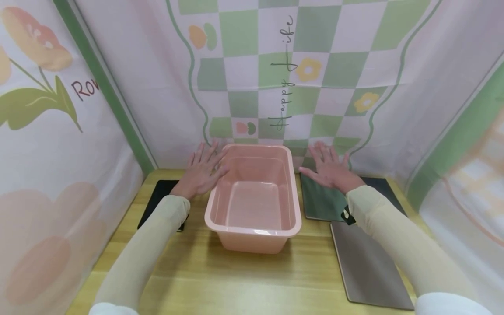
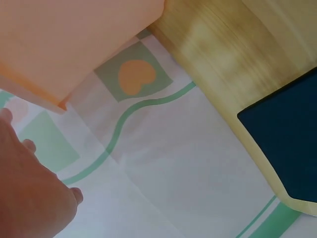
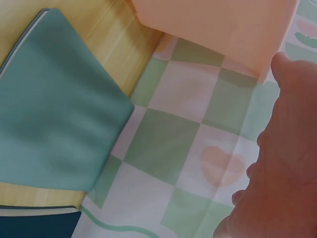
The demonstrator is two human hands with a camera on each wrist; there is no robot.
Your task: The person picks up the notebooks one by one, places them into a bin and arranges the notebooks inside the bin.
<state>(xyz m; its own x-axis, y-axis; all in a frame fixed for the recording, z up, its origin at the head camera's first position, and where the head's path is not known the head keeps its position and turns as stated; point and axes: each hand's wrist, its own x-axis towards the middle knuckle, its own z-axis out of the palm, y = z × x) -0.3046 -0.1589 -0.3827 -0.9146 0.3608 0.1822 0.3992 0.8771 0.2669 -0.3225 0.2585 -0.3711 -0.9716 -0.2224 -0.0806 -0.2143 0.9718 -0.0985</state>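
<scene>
A pink plastic basin [image 1: 256, 243] stands in the middle of the wooden table, and nothing lies inside it. My left hand [image 1: 201, 173], fingers spread and straight, hovers at the basin's left rim; its thumb overlaps the rim in the head view. On the other side my right hand [image 1: 332, 170] is held up with fingers spread, its thumb pointing toward the basin's right wall. Both hands hold nothing. The wrist views show the left hand [image 2: 34, 193] and the right hand [image 3: 267, 163] beside the basin's outer walls.
A dark notebook [image 1: 160, 199] lies left of the basin. To the right are a green notebook [image 1: 319, 201], a grey-brown notebook [image 1: 366, 267] and a dark blue one [image 1: 383, 188]. Patterned cloth [image 1: 240, 70] hangs behind the wooden table [image 1: 220, 284] and along both sides.
</scene>
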